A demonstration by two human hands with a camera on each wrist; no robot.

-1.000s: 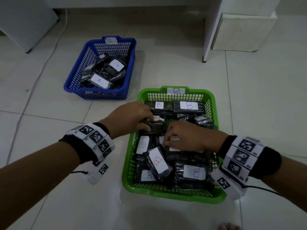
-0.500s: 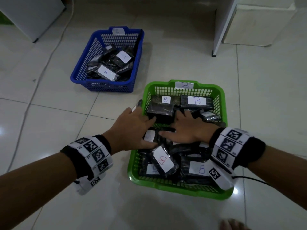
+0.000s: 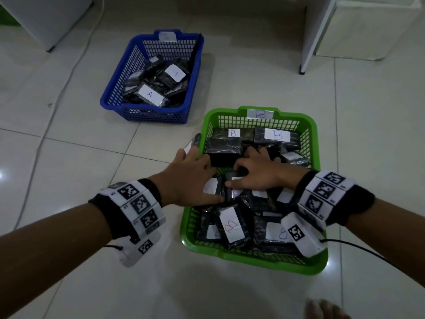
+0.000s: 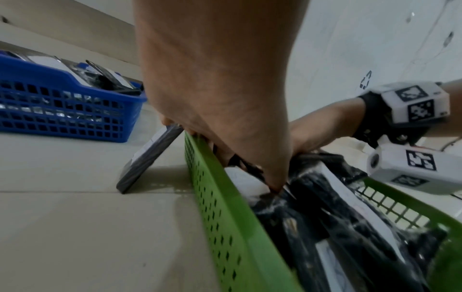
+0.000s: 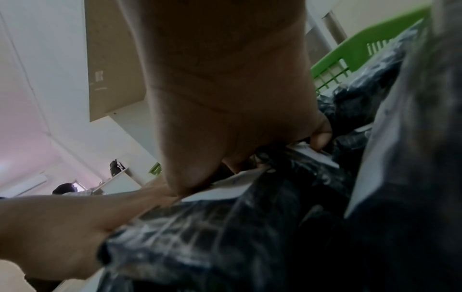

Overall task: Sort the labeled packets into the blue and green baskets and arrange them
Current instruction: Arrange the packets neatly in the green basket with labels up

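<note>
Here we note both hands in the green basket (image 3: 316, 143) on the floor. Right hand (image 3: 259, 173) lies palm down, fingers curled on a dark packet (image 3: 231, 184), its long axis running away from us. Left hand (image 3: 190, 178) straddles the left rim, fingers spread on neighbouring packets. Another packet (image 4: 150, 158) leans tilted outside that wall. Blue basket (image 3: 115, 97) sits well apart.

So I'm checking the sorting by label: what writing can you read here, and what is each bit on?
"A": packet in the blue basket.
"B": tag on the green basket rim.
"B": back-left packet.
"B": back-right packet.
"B", red, sideways: front packet.
Second blue-basket packet: one unclear stroke.
Blue basket's tag: blurred.
Labels near both hands: covered or unreadable.
</note>
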